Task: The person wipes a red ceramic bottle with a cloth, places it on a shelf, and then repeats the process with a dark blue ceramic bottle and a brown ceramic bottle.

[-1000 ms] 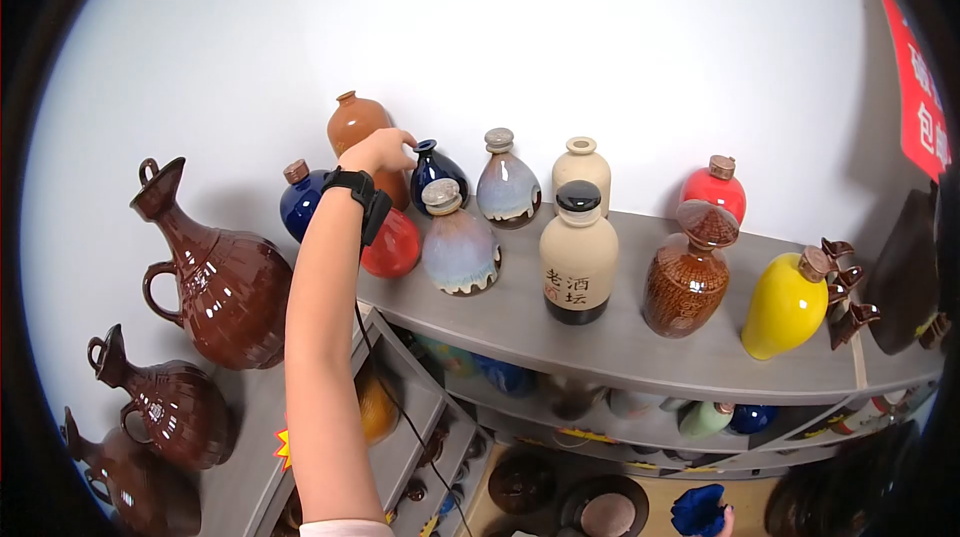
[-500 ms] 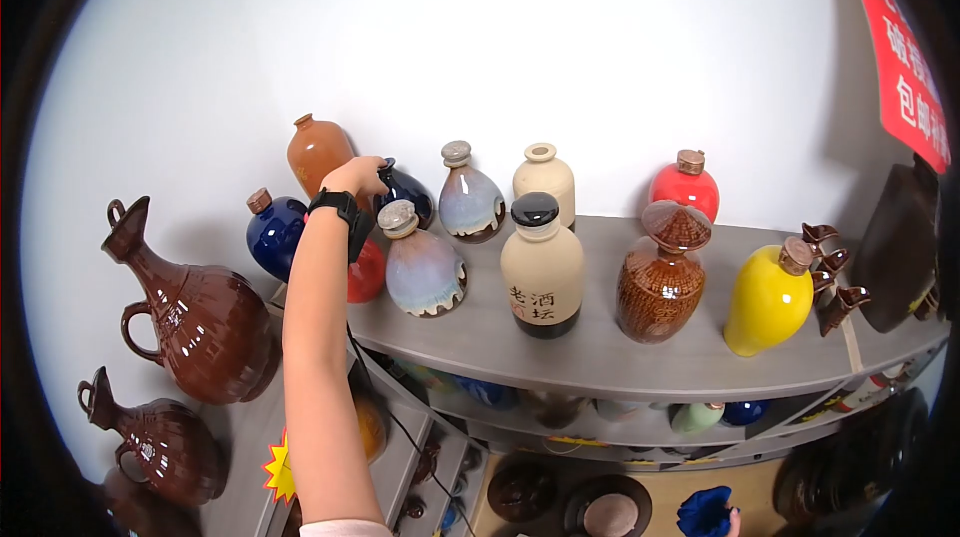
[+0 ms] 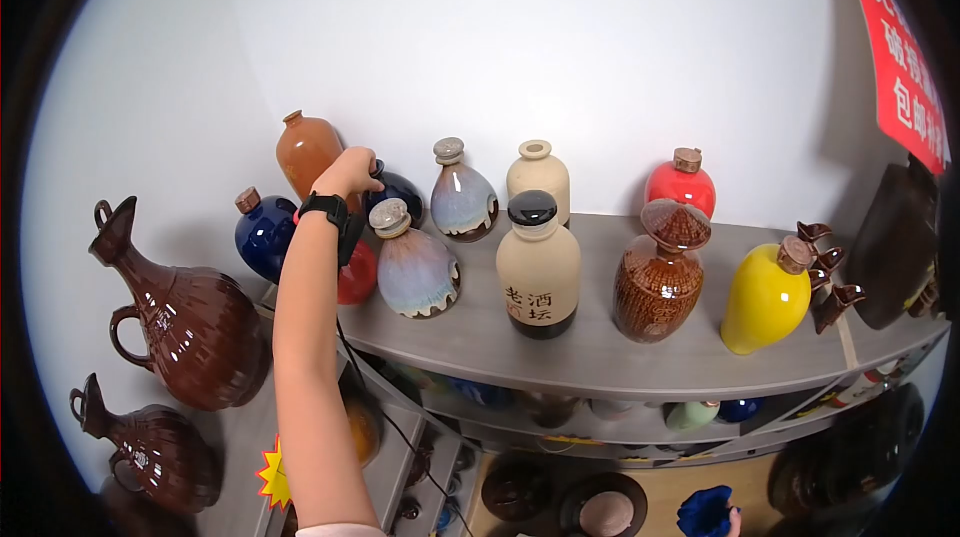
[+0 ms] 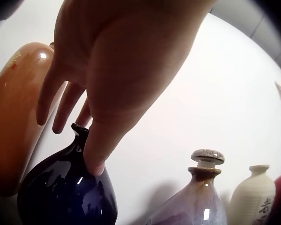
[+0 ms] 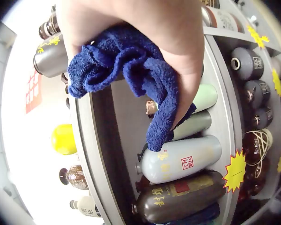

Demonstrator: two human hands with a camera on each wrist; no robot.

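Observation:
My left hand [image 3: 347, 175] reaches over the shelf to a small dark blue glazed bottle [image 4: 68, 190]. In the left wrist view the thumb lies along the bottle's neck and shoulder while the other fingers hang behind the neck, grasping it. The bottle's lower part is out of that view. Behind it stands a tall orange-brown bottle [image 3: 308, 147], and to its right a grey-blue stoppered bottle [image 3: 463, 197]. Low at the head view's bottom edge, my right hand [image 5: 178, 33] grips a bunched dark blue cloth [image 5: 154, 79], close to the bottles of a lower shelf.
A second grey-blue bottle [image 3: 418, 272] and a red bottle [image 3: 357, 275] crowd the left forearm. A blue bottle [image 3: 264, 237] and large brown jugs [image 3: 205, 332] stand left. Cream bottle [image 3: 540, 267], brown jar [image 3: 660, 287] and yellow bottle [image 3: 768, 297] line the shelf's front edge. A thin cable hangs below.
The head view has swung, so the bottles appear farther left and lower. My left hand stays at the dark blue bottle's neck. The right hand still holds the cloth.

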